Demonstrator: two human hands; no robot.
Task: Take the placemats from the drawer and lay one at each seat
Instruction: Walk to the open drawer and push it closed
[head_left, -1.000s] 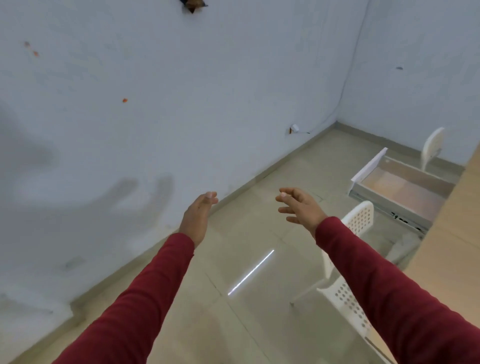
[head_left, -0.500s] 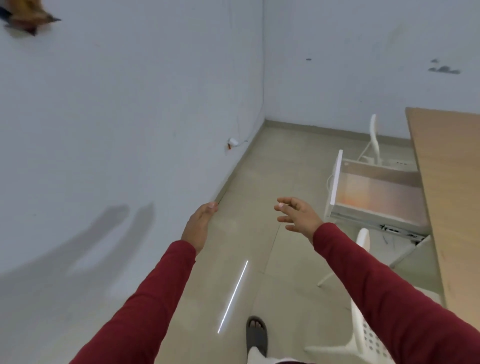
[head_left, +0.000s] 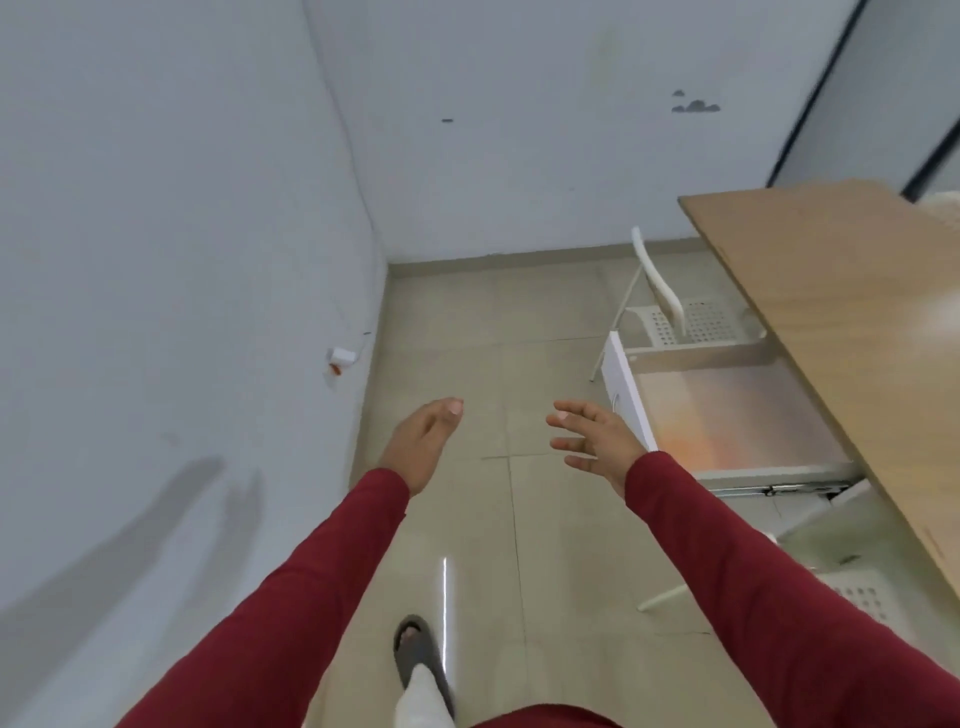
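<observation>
Red sleeves: both arms reach forward in long red sleeves, held out over the tiled floor.
Left hand: the left hand is seen edge-on, fingers straight and relaxed, holding nothing and touching nothing.
Right hand: the right hand has its fingers spread and slightly bent, palm turned toward the left hand; it holds nothing. It hangs just in front of the drawer's white front panel, and I cannot tell whether it touches the panel.
Gap: the two hands are apart, with bare floor showing between them.
Drawer: the drawer stands pulled out from under the wooden table, its white front facing the person. Its bottom shows a pale, shiny surface with an orange glow near the front corner.
Placemats: I cannot tell whether anything lies in the drawer; no separate mat can be made out on the shiny bottom or on the visible part of the table top.
Far chair: a white chair with a perforated seat sits just behind the drawer, beside the table.
Near chair: part of another white perforated chair shows at the lower right, under the table edge.
Foot: one foot in a dark sandal is planted on the floor below the hands.
Wall: a small white fitting sits low on the left wall.
</observation>
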